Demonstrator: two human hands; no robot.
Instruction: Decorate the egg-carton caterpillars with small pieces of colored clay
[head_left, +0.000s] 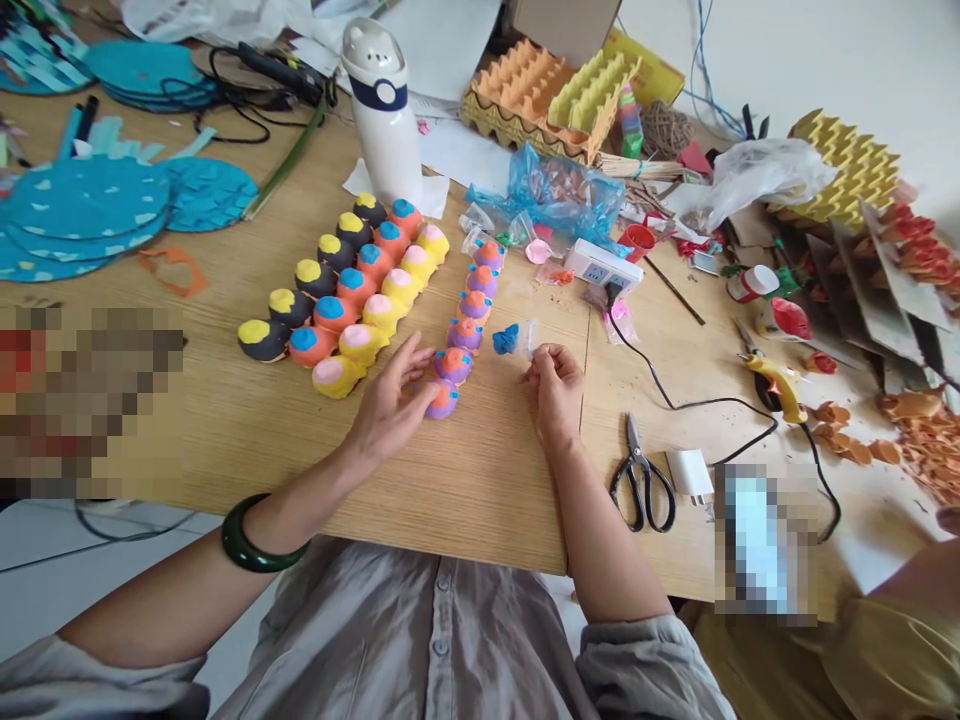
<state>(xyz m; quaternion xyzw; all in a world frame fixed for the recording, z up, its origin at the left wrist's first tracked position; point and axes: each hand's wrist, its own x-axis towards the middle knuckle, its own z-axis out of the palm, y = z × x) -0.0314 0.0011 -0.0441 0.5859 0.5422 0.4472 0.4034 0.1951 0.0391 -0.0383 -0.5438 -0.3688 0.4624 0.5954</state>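
Note:
My left hand (pixel 391 402) lies with its fingers spread at the near end of a strip of purple cups (pixel 465 335). The thumb rests against the nearest cup, and each cup carries orange and blue clay bits on top. My right hand (pixel 556 392) is closed in a pinch to the right of the strip; what sits between its fingertips is hidden. Just beyond those fingers lie a lump of blue clay (pixel 505 340) and its clear plastic wrapper (pixel 529 338). Left of the strip stand rows of black cups (pixel 261 340), orange cups (pixel 309 346) and yellow cups (pixel 337 376).
A white bottle (pixel 386 140) stands behind the rows. On the right are a power strip (pixel 602 268) with a black cord, scissors (pixel 642 475), a white charger (pixel 688 474) and a yellow glue gun (pixel 780 385). Egg trays (pixel 525 95) sit at the back; another person's sleeve (pixel 885 650) shows lower right.

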